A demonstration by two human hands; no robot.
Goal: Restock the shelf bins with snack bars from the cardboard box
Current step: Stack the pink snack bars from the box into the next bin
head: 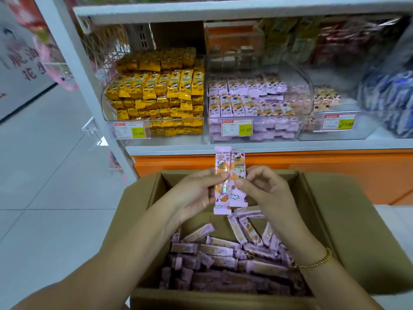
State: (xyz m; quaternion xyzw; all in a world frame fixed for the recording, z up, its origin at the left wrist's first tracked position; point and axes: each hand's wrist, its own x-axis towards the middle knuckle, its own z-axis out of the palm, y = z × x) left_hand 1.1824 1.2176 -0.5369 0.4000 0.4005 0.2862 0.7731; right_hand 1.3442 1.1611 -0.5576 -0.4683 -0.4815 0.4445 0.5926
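Two pink snack bars (230,162) stand upright side by side above the open cardboard box (348,220). My left hand (192,195) pinches the left bar at its middle. My right hand (266,191) pinches the right bar with thumb and fingertips. Several more pink bars (223,260) lie loose in the box below. On the shelf ahead, a clear bin (297,121) holds rows of the same pink bars. Left of it, another clear bin (105,101) is stacked high with yellow bars.
A third clear bin (357,133) with a price tag sits at the right, beside blue-and-white packs (388,95). An orange base panel (312,162) runs under the shelf edge. Pale tiled floor (44,175) opens to the left past the white shelf post (73,63).
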